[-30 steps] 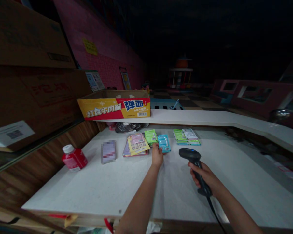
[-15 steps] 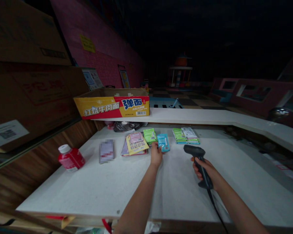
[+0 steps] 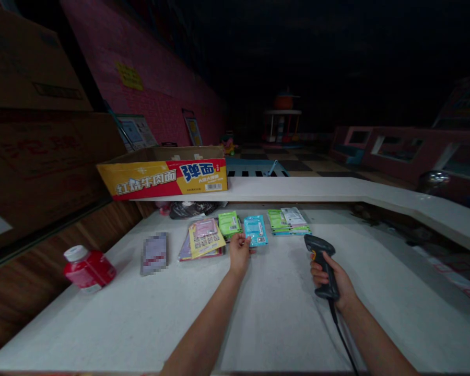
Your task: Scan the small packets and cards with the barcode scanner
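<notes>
My left hand [image 3: 240, 253] is closed at the lower left corner of a blue packet [image 3: 255, 230], thumb and fingers pinching its edge. My right hand [image 3: 334, 279] is wrapped round the handle of a black barcode scanner [image 3: 327, 271], its head up and its cord running down toward me. Just left of the blue packet lie green packets [image 3: 229, 223]. Beside these is a pile with a yellow packet [image 3: 206, 239] and a pink one on top. Behind the scanner rests another stack of green and white packets [image 3: 289, 221].
A red bottle with a white cap [image 3: 89, 269] and a blurred-out flat item [image 3: 155, 254] are on the left of the white counter [image 3: 149, 324]. An open noodle carton [image 3: 168, 178] sits on the raised ledge [image 3: 297, 189]. Large cardboard boxes [image 3: 43, 151] are stacked at left.
The view has turned slightly, so the counter's things appear farther left. The scanner in my right hand has shifted right, away from the packets. My left hand stays at the blue packet's corner.
</notes>
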`<state>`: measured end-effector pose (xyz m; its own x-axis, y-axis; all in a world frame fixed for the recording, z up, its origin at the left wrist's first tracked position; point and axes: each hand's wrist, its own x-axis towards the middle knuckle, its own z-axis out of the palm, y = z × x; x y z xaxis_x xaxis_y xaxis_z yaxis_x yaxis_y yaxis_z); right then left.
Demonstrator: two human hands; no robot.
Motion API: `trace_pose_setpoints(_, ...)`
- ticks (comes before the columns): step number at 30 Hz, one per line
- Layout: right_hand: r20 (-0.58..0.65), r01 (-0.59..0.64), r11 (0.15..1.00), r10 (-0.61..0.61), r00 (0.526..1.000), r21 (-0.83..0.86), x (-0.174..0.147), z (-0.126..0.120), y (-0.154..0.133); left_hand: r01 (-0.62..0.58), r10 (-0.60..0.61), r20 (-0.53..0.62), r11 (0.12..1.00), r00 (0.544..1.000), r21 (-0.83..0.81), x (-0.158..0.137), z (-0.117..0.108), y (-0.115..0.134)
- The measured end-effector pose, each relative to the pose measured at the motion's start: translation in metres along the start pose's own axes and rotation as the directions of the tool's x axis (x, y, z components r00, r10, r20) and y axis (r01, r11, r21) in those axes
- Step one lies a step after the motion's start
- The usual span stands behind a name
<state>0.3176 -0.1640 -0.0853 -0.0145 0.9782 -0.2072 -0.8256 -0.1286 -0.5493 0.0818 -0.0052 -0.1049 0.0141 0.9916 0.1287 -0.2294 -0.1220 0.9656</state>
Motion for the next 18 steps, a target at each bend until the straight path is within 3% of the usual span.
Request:
trace_pose_setpoints(7,-0.002,-0.016,0.999,0.016,1.0,0.047,0.006,-0.005,0.0,0.086,-0.088,-0.045,0.996,0.995,-0.035,0.038,0.073,0.008)
trace_pose_setpoints(11,-0.01,-0.013,0.998,0.014,1.0,0.058,0.009,-0.005,0.001,0.165,-0.149,-0.121,0.977,0.981,0.133,0.061,0.108,0.007)
trace_pose_setpoints(15,-0.013,-0.012,0.998,0.013,1.0,0.065,0.012,-0.007,0.002,0.162,-0.123,-0.159,0.951,0.98,0.264,0.069,0.116,0.005)
trace_pose_setpoints(18,-0.023,-0.017,0.995,0.019,1.0,0.097,0.014,-0.009,0.003,0.082,-0.009,-0.143,0.853,0.99,0.516,0.066,0.112,0.01)
